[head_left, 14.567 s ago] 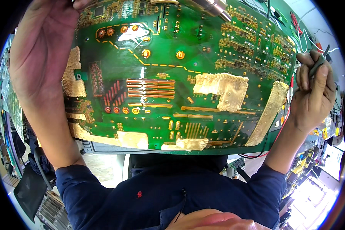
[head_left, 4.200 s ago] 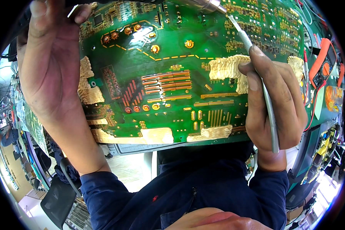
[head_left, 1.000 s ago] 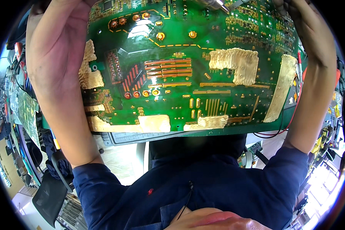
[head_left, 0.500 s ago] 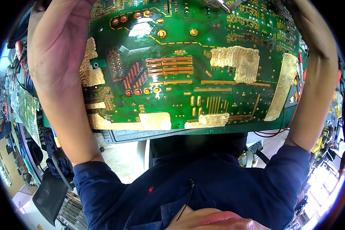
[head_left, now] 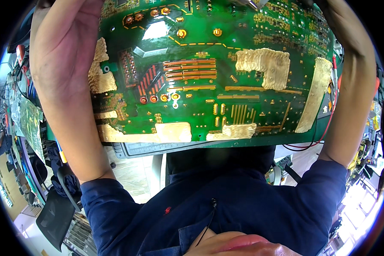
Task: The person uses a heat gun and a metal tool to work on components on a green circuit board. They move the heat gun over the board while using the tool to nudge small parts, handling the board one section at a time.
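A large green circuit board [head_left: 192,113] with gold pads, copper bars and textured cream patches [head_left: 262,64] fills the upper middle. My left hand [head_left: 64,47] lies palm-up along the board's left side, its fingers mostly cut off by the top of the picture. My right hand [head_left: 337,23] is high at the board's upper right corner, fingers out of sight. A metal nozzle [head_left: 247,2] points down at the upper part of the board, with a flat metal tip [head_left: 260,3] beside it. I cannot make out what either hand grips.
Beneath the board shows a grey tray edge [head_left: 136,150]. Another circuit board [head_left: 30,123] lies at the left among clutter. Red and black leads [head_left: 311,143] hang at the right. A black chair [head_left: 51,222] stands lower left.
Since about four seconds ago, my right hand has moved up and right from low on the board, where it held a metal blade tool. Over the last second the board has edged upward.
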Motion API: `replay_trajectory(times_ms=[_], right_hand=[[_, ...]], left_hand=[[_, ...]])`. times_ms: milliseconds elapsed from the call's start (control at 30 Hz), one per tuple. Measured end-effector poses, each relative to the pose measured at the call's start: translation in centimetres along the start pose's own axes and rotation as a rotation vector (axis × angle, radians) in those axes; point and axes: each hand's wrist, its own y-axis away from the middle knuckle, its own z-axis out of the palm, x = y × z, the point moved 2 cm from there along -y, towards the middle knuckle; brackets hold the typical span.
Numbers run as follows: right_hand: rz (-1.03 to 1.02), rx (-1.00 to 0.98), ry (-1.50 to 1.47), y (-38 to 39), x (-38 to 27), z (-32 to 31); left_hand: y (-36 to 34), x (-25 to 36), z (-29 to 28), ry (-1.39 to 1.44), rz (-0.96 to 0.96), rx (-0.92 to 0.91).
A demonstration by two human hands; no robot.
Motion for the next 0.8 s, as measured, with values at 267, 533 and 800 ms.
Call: replay_trajectory(times_ms=[267,533,800], right_hand=[[-0.057,-0.1,-0.003,-1.0,-0.2,0.0],[0.08,-0.049,0.019,-1.0,-1.0,0.8],[0.031,0.014,-0.024,-0.3,-0.8,1.0]], left_hand=[[-0.2,-0.9,-0.9,0.046,0.027,-0.037],[-0.5,0.7,0.1,0.065,0.003,-0.067],[-1.0,0.5,0.7,-0.142,-0.068,0.162]])
